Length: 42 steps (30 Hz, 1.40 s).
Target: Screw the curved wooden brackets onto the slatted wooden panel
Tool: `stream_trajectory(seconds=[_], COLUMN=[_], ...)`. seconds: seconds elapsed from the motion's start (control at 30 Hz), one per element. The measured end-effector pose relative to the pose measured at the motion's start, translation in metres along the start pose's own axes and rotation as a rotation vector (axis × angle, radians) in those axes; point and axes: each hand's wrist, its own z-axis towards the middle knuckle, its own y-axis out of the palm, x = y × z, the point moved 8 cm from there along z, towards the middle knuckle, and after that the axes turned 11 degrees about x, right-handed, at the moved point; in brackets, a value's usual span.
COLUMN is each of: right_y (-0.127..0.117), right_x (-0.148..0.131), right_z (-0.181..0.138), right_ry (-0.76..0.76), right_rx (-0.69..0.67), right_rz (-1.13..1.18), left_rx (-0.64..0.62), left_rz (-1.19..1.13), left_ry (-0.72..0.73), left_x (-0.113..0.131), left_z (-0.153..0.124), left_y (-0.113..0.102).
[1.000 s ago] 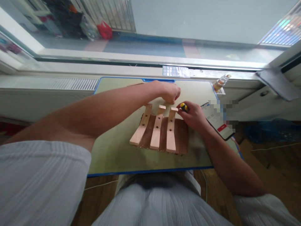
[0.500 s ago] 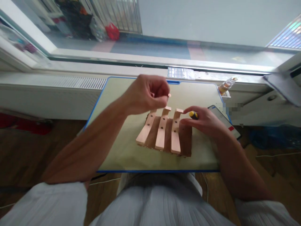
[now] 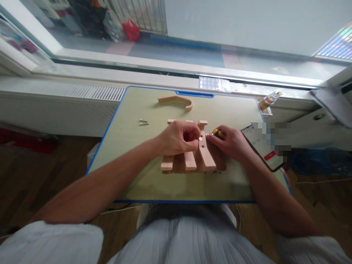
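Observation:
A dark wooden board with three pale wooden slats across it lies on the small desk. My left hand hovers over the slats, fingers pinched on a small screw above the right slat. My right hand rests at the board's right side, closed round a yellow and black screwdriver, its fingertips close to the screw.
A curved wooden piece lies at the desk's far edge. Two small screws lie to the left. A phone sits at the right edge. A small bottle stands on the window sill.
My left hand came down from above the desk's far side with the screw and now holds it over the right slat. The curved piece is uncovered. My right hand shifted slightly left.

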Motion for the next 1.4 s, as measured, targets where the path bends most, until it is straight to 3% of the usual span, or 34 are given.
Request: stream_trajectory(seconds=[0.1, 0.2, 0.33, 0.43, 0.63, 0.9, 1.4], right_y=[-0.008, -0.021, -0.014, -0.013, -0.009, -0.01, -0.004], right_x=[-0.002, -0.012, -0.037, -0.046, -0.045, -0.04, -0.039], right_z=[0.001, -0.004, -0.016, -0.021, -0.022, -0.022, -0.022], right_ry=[0.025, -0.008, -0.139, -0.206, -0.188, -0.215, -0.099], right_rx=[0.098, 0.183, -0.027, -0.05, 0.002, 0.018, -0.074], right_rz=[0.053, 0.255, 0.495, 0.502, 0.459, 0.398, 0.477], left_rx=[-0.015, -0.058, -0.09, -0.072, -0.036, -0.05, -0.076], left_rz=[0.078, 0.172, 0.215, 0.208, 0.173, 0.239, 0.257], left_ry=[0.007, 0.044, 0.065, 0.043, -0.013, 0.045, 0.043], left_x=[-0.001, 0.001, 0.001, -0.002, -0.007, -0.004, -0.009], left_z=[0.0, 0.0, -0.002, -0.003, -0.003, -0.001, 0.0], left_y=[0.0, 0.003, 0.007, 0.007, 0.005, 0.006, 0.007])
